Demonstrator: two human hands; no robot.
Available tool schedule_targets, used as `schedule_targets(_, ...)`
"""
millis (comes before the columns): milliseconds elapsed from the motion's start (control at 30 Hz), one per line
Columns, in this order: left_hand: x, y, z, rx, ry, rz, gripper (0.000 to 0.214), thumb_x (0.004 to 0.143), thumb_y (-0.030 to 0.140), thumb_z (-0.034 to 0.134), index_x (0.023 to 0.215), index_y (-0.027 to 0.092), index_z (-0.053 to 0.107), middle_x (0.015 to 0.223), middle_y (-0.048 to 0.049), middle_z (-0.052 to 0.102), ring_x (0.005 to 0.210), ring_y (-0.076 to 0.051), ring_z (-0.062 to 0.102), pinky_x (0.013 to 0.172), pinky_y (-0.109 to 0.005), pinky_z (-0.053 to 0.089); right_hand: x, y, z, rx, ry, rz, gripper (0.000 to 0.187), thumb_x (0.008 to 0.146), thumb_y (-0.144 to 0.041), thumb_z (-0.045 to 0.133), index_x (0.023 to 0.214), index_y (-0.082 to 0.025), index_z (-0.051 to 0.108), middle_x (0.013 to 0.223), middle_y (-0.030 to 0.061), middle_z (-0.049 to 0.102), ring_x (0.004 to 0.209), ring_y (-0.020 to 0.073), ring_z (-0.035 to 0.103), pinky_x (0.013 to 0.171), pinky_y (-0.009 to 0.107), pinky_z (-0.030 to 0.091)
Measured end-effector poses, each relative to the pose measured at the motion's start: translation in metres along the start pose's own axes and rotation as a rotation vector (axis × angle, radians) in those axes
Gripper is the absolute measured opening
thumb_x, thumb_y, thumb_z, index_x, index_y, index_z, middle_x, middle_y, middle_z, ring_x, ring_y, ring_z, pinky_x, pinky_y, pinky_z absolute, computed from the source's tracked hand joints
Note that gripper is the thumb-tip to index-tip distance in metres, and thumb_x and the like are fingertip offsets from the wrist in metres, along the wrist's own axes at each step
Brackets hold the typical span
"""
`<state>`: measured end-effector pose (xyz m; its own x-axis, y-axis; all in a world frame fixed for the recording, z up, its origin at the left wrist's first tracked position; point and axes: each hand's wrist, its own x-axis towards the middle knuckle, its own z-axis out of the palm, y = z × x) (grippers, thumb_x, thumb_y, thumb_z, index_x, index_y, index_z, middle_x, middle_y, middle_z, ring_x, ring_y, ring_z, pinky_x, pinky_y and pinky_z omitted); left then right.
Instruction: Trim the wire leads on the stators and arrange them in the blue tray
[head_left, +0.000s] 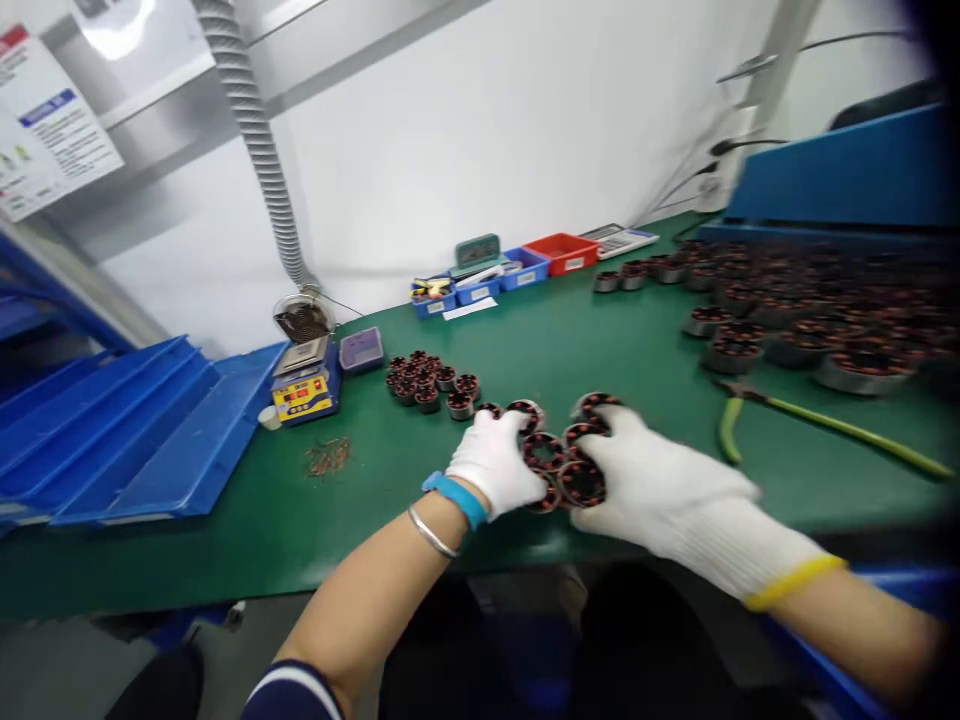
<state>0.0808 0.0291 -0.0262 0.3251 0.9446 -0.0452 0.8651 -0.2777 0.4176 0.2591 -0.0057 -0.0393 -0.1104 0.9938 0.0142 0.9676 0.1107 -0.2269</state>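
Note:
White gloves cover both my hands at the front middle of the green table. My left hand point(496, 462) curls its fingers round the left side of a cluster of copper-wound motor stators point(543, 453). From the other side, my right hand point(637, 465) grips the right-hand stators point(582, 484) of the same cluster, its fingers spread over their far edge. These ring-shaped parts stand flat, side by side, their windings facing up. Slight blur hides where some fingertips touch. Just beyond my left hand sits a group of smaller stators point(426, 382).
Many larger stators point(806, 320) crowd the right side, near green-handled pliers point(750, 395). At left are blue trays point(225, 410), a yellow-blue soldering station point(306, 385), a purple tray point(361, 350) and wire scraps point(328, 457). A red bin point(562, 252) stands along the wall.

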Motion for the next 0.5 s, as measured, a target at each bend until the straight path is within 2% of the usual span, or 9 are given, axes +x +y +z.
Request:
schedule_targets(100,-0.002,-0.063,-0.014,0.043,-0.004,-0.132,0.080,0.056,0.029,0.083,0.133,0.019,0.062,0.122,-0.0152,0.060,0.103,-0.031,0.070,0.100,-0.039,0.058,0.038,-0.059,0.018,0.018,-0.113,-0.093,0.053,0.062,-0.053,0.075,0.107,-0.025,0.071,0.141,0.0149,0.050,0.086,0.0308,0.070,0.070,0.043,0.055)
schedule_targets(167,0.007,-0.091,-0.021,0.055,-0.004,-0.173,0.078,0.056,0.026,0.083,0.132,0.019,0.064,0.124,-0.0156,0.061,0.103,-0.030,0.071,0.100,-0.038,0.057,0.064,-0.080,0.027,0.024,-0.125,-0.124,0.060,0.063,-0.057,0.074,0.114,-0.025,0.069,0.134,0.0144,0.055,0.089,0.0315,0.070,0.070,0.043,0.055)
schedule_targets(233,0.026,-0.110,-0.031,0.059,-0.002,-0.184,0.076,0.058,0.025,0.082,0.132,0.022,0.064,0.127,-0.0139,0.063,0.106,-0.029,0.071,0.102,-0.035,0.056,0.090,-0.091,0.033,0.020,-0.118,-0.132,0.067,0.066,-0.061,0.072,0.121,-0.024,0.066,0.132,0.0157,0.055,0.096,0.0346,0.069,0.074,0.045,0.056)
schedule_targets(333,0.058,-0.125,-0.053,0.069,-0.005,-0.176,0.075,0.062,0.023,0.082,0.135,0.021,0.062,0.128,-0.0110,0.067,0.114,-0.027,0.069,0.104,-0.031,0.054,0.122,-0.100,0.032,0.016,-0.102,-0.129,0.073,0.066,-0.066,0.073,0.123,-0.021,0.065,0.140,0.0187,0.050,0.102,0.0380,0.067,0.080,0.050,0.057)
schedule_targets(400,0.072,-0.128,-0.069,0.090,0.007,-0.170,0.077,0.067,0.026,0.080,0.140,0.018,0.058,0.128,-0.0104,0.069,0.119,-0.026,0.067,0.106,-0.029,0.053,0.130,-0.101,0.027,0.032,-0.073,-0.142,0.079,0.064,-0.066,0.077,0.127,-0.022,0.063,0.151,0.0178,0.042,0.108,0.0388,0.066,0.085,0.052,0.057)
schedule_targets(467,0.069,-0.125,-0.078,0.125,0.049,-0.166,0.073,0.077,0.034,0.075,0.144,0.016,0.053,0.135,-0.0127,0.065,0.126,-0.028,0.063,0.110,-0.033,0.050,0.123,-0.090,0.017,0.054,-0.021,-0.150,0.087,0.065,-0.066,0.078,0.139,-0.028,0.056,0.163,0.0125,0.028,0.121,0.0402,0.060,0.092,0.052,0.056)
schedule_targets(500,0.061,-0.123,-0.077,0.150,0.088,-0.158,0.072,0.082,0.040,0.070,0.146,0.014,0.050,0.144,-0.0163,0.058,0.134,-0.031,0.057,0.115,-0.038,0.046,0.114,-0.077,0.012,0.065,0.020,-0.143,0.089,0.068,-0.065,0.077,0.146,-0.031,0.050,0.167,0.0093,0.021,0.127,0.0406,0.055,0.097,0.052,0.054)
